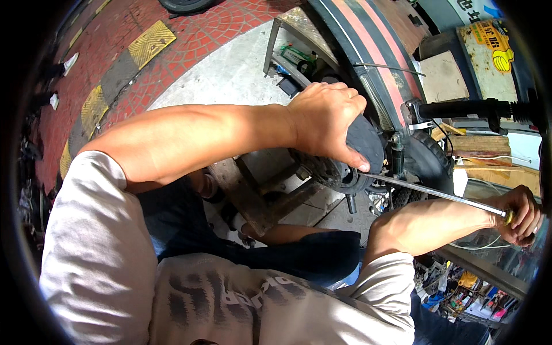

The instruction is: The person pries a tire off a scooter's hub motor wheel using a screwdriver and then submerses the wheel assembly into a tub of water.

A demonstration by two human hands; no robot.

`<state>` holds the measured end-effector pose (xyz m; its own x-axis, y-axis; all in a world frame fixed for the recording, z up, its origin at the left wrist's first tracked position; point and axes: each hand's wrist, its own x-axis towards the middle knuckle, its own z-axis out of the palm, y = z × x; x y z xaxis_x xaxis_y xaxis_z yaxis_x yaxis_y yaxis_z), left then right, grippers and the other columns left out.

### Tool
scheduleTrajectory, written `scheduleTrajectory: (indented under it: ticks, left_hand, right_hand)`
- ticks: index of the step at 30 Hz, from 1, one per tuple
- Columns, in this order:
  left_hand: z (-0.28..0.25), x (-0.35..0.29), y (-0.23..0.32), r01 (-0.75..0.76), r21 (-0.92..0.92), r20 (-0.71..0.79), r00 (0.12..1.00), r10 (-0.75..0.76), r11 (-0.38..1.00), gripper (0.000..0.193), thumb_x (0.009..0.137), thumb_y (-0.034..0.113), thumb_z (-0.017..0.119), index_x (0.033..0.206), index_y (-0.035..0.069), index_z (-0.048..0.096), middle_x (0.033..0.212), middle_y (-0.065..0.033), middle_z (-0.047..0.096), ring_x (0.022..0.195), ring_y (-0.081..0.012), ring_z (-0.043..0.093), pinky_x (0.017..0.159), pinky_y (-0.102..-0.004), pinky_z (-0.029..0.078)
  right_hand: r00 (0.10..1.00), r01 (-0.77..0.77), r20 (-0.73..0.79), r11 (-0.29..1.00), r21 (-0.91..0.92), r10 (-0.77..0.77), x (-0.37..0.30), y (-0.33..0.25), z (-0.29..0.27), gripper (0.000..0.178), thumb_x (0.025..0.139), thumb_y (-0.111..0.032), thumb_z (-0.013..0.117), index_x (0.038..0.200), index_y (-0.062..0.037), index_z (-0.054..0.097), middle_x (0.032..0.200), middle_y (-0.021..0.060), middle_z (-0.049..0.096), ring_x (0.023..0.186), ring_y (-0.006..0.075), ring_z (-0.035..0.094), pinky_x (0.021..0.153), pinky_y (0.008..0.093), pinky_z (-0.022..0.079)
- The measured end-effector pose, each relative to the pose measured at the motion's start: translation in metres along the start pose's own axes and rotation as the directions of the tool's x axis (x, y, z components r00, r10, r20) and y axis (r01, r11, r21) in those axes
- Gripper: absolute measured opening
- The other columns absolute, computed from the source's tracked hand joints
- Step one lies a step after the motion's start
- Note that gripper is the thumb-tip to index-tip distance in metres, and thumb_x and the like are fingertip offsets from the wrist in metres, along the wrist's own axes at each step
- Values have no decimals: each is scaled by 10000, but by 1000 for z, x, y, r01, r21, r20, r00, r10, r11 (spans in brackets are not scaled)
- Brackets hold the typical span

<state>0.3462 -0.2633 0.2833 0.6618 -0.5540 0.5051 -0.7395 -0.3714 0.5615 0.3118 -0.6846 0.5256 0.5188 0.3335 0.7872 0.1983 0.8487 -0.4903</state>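
Note:
My left hand [328, 123] is wrapped over the top of a small black tyre [367, 141], its thumb pressed on the near sidewall. The tyre sits on a dark wheel rim [345, 179] in front of me. Out to the right, my right hand [518, 215] is closed round the handle of a long screwdriver [443, 194], with a bit of yellow showing at the handle. Its straight metal shaft runs left to the wheel, and the tip meets the edge between tyre and rim. How deep the tip sits is hidden.
A worn low stand [253, 213] is beneath the wheel. Beyond it are a metal-framed table [305, 34] and a black vehicle body with pink stripes [379, 52]. Another knobbly tyre [428, 164] stands behind the screwdriver. Assorted small items [466, 287] lie at lower right.

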Motion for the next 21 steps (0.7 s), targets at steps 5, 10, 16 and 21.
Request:
scheduleTrajectory:
  ticks: [5, 10, 16, 21]
  left_hand:
    - [-1, -1, -1, 28, -23, 36, 999, -27, 999, 772, 640, 675, 862, 928, 5, 609, 908, -162, 635, 933, -383, 644, 795, -473, 533]
    - [1, 1, 1, 48, 17, 37, 998, -49, 999, 770, 637, 662, 870, 936, 2, 609, 935, -162, 642, 970, -380, 643, 830, -473, 529]
    - [-8, 3, 3, 201, -90, 116, 975, -190, 975, 764, 788, 690, 771, 1053, -22, 684, 1021, -178, 665, 1041, -359, 646, 877, -447, 522]
    - [-9, 0, -25, 363, -431, 93, 928, -360, 826, 444, 993, 424, 685, 1020, -15, 749, 1039, -145, 689, 1026, -307, 679, 933, -383, 515]
  right_hand:
    - [998, -61, -9, 998, 26, 61, 2, 0, -9, 234, 696, -94, 800, 654, -175, 584, 554, -55, 625, 487, 39, 621, 480, 166, 486]
    - [997, -25, -78, 999, 46, 29, -7, -33, -36, 192, 714, -137, 745, 700, -162, 555, 521, -84, 572, 440, 0, 551, 463, 146, 451]
    - [996, -37, -82, 999, -38, 34, 1, -1, -9, 192, 721, -63, 743, 730, -145, 570, 540, -79, 588, 445, 14, 568, 456, 159, 454]
    - [996, -35, -84, 994, -101, 27, 4, 7, 10, 197, 732, -52, 740, 719, -155, 572, 534, -81, 590, 440, 20, 574, 463, 172, 467]
